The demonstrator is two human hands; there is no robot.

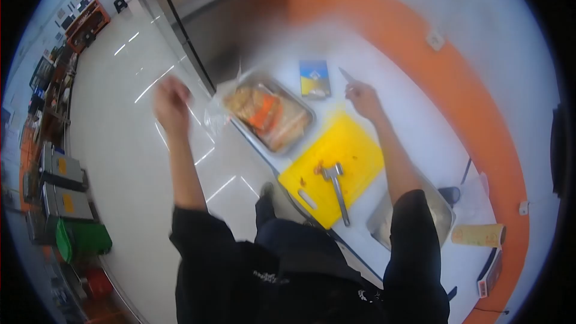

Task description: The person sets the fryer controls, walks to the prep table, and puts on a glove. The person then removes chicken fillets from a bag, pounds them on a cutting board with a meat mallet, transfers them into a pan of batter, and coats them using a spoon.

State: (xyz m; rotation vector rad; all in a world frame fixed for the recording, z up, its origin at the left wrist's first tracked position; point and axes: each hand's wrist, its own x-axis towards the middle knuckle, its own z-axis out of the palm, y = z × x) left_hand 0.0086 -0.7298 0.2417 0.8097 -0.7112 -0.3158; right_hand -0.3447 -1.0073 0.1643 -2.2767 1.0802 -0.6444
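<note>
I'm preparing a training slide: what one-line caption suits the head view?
A metal mallet lies on a yellow cutting board while the right hand holds a pointed blade.

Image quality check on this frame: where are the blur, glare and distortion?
Head view: fisheye distortion bows the orange wall band and leaves dark corners; light streaks glare on the floor; haze softens the far end of the table; the left hand is blurred, while the mallet on the yellow cutting board looks fairly sharp.

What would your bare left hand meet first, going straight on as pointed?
Probably nothing nearby: ahead of the left hand, the way over the glossy pale tiled floor looks free, though blur and depth leave doubt.
</note>
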